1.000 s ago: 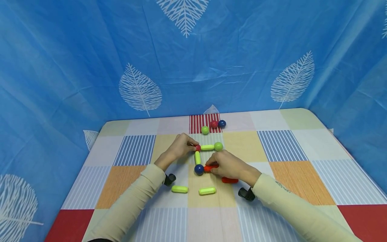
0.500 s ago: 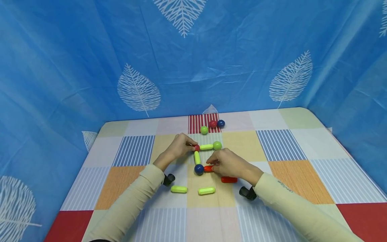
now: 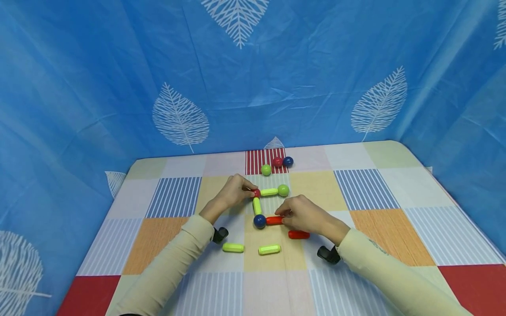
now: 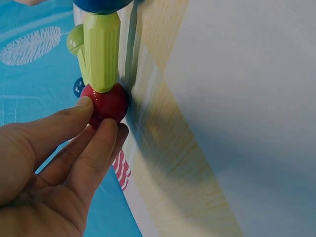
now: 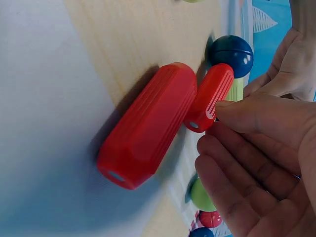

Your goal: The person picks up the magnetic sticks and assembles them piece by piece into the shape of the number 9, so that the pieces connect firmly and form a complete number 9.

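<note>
A red ball (image 4: 106,103) joins two yellow-green rods, and my left hand (image 3: 234,191) pinches it between thumb and fingertips. One yellow-green rod (image 4: 101,52) runs from it to a blue ball (image 3: 259,221); the other rod (image 3: 269,192) ends at a green ball (image 3: 283,190). From the blue ball a red rod (image 3: 274,220) points right. My right hand (image 3: 303,214) is at that rod's free end, thumb and fingers apart; in the right wrist view the thumb (image 5: 234,111) overlaps the rod's edge, and contact is unclear. A second red rod (image 5: 150,126) lies loose below the hand.
Two loose yellow-green rods, a left one (image 3: 233,248) and a right one (image 3: 269,249), lie nearer the person. Farther back are a loose green ball (image 3: 266,170), a red ball (image 3: 277,162) and a blue ball (image 3: 288,161). A blue curtain (image 3: 253,87) hangs behind the patchwork-covered table (image 3: 276,289).
My right hand has loosened from the red rod at the blue ball and shifted slightly right, showing more of the rod. My left hand stays at the red ball.
</note>
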Available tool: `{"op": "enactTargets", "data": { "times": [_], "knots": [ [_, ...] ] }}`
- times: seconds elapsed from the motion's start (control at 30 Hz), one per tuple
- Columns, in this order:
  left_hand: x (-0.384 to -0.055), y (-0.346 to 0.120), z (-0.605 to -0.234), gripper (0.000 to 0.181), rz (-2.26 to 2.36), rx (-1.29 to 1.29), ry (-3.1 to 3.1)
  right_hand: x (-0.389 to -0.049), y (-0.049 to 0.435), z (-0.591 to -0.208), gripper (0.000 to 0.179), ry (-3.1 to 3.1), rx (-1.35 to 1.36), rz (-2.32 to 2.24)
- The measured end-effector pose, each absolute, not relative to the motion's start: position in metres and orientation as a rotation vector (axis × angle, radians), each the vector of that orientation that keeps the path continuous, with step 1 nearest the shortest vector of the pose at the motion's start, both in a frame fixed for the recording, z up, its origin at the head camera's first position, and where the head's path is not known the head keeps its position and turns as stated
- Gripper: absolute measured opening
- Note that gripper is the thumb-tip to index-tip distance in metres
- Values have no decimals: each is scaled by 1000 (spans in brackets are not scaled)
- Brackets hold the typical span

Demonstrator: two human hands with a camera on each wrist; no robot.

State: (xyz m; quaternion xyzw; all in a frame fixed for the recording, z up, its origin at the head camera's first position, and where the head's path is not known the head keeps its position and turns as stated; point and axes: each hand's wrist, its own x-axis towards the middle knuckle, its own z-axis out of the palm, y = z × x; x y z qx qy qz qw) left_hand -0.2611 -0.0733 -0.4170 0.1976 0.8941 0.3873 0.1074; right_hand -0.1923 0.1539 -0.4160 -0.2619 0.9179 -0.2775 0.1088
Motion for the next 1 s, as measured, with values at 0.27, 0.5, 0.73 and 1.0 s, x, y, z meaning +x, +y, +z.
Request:
{"op": "enactTargets", "data": {
  "times": [0.27, 0.5, 0.73, 1.0],
  "knots": [
    [-262, -75, -416, 22, 1133, 580, 2640, -194, 157, -414, 23, 2700, -743, -859],
    [-263, -73, -416, 21, 1132, 591, 2629, -203, 166, -409, 22, 2727, -735, -906],
    [-266, -75, -418, 20, 1153, 589, 2620, -238, 185, -396, 24, 2783, -587, -1020],
    [-263, -76, -418, 21, 1153, 573, 2613, -293, 202, -397, 40, 2896, -254, -1062]
  ]
}}
